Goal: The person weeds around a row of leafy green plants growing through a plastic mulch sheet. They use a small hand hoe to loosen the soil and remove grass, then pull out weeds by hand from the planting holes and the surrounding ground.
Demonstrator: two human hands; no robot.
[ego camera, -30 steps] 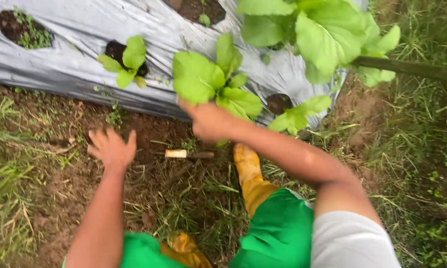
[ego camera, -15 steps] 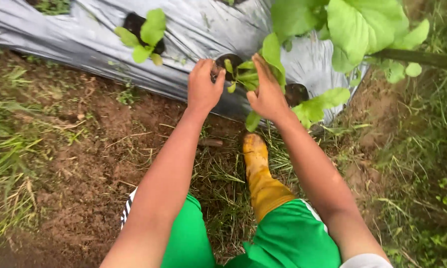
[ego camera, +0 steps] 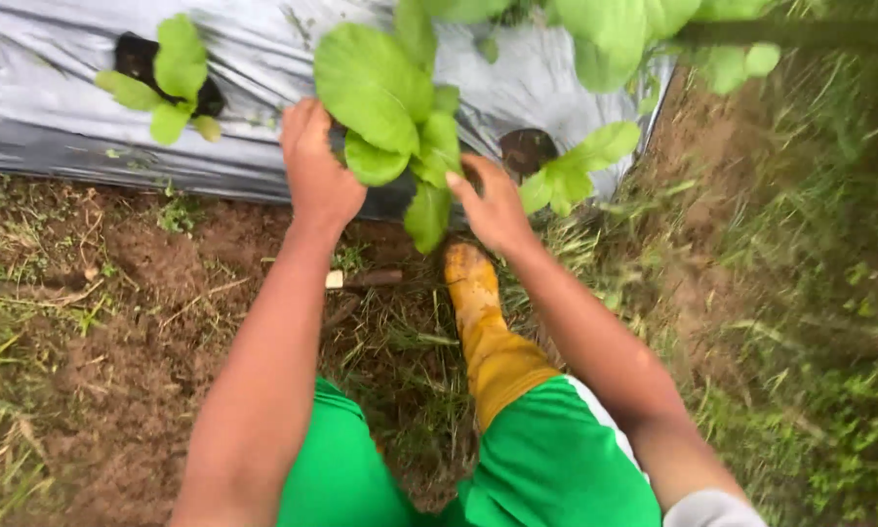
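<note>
Hands (ego camera: 317,171) (ego camera: 493,205) cupped loosely around leafy seedling (ego camera: 395,127) at plastic sheet's (ego camera: 49,107) edge, fingers part-curled.

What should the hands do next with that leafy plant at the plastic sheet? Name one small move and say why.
Probably close both hands in around the base of the leafy plant. The left hand and right hand already flank it at the edge of the silver plastic sheet, but the leaves hide the stem, and no firm grip shows.
</note>
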